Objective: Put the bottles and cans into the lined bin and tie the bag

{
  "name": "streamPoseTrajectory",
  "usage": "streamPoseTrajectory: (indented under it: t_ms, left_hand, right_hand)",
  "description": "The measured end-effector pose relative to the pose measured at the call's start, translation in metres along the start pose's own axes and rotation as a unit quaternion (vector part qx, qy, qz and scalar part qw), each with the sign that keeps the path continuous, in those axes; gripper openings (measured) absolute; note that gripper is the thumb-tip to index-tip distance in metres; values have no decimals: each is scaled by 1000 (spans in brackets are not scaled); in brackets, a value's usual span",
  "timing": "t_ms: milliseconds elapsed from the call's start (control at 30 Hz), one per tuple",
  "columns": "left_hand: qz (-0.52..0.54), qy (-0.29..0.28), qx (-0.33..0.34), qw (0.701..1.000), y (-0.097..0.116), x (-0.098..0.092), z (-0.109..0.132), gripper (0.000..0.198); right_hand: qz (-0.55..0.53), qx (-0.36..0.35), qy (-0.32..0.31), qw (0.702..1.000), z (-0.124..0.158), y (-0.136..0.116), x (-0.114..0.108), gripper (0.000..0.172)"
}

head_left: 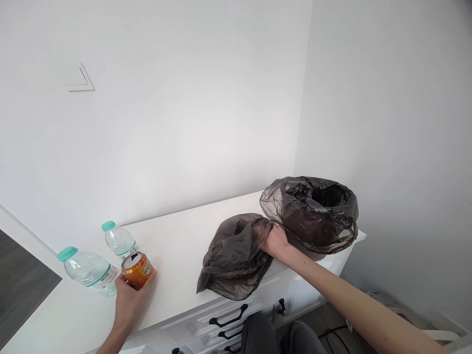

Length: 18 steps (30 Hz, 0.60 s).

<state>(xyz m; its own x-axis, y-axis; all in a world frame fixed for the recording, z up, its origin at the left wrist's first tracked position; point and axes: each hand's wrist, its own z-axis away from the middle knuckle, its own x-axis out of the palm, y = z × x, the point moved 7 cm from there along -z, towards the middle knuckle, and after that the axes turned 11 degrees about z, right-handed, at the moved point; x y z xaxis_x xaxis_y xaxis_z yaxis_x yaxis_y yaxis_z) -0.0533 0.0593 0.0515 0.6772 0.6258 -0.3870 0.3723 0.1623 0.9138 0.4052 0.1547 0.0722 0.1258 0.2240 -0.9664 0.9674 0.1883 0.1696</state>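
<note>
An orange drink can (137, 270) stands upright at the left of the white cabinet top, its tab end up. My left hand (133, 297) is wrapped round its near side. Beside the can are two clear plastic bottles with green caps, a larger one (90, 269) at the left and a smaller one (120, 240) behind. My right hand (275, 241) grips the edge of a loose dark plastic bag (236, 255) near the middle of the top; its fingertips are partly hidden by the film.
A bin lined with a dark bag (313, 216) stands at the right end of the white cabinet top (177, 260), close to my right hand. Walls rise behind and at the right. Black drawer handles (228, 317) stick out in front, near my legs.
</note>
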Motion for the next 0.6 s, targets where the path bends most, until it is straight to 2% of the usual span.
streamPoseTrajectory:
  t_ms: [133, 267, 333, 400, 467, 533, 600]
  left_hand:
    - [10, -8, 18, 1000, -2, 3, 4, 92]
    - [128, 68, 39, 989, -14, -6, 26, 104]
    - [136, 93, 36, 986, -22, -8, 43, 100]
    - [96, 59, 36, 993, -23, -4, 57, 90]
    - [44, -15, 38, 998, -18, 5, 65, 79]
    - [7, -78, 43, 996, -11, 14, 68, 71]
    - [-15, -104, 52, 993, -4, 19, 64, 69]
  right_hand:
    - [-13, 5, 11, 1000, 7, 3, -1, 43]
    - [-24, 11, 17, 1000, 15, 5, 1, 43]
    - [-28, 8, 28, 999, 20, 5, 2, 42]
    - [-29, 13, 34, 999, 26, 5, 3, 40]
    - [-32, 22, 25, 999, 32, 7, 5, 36]
    - [-44, 22, 24, 999, 40, 8, 5, 40]
    - [-71, 9, 41, 997, 50, 9, 1, 46]
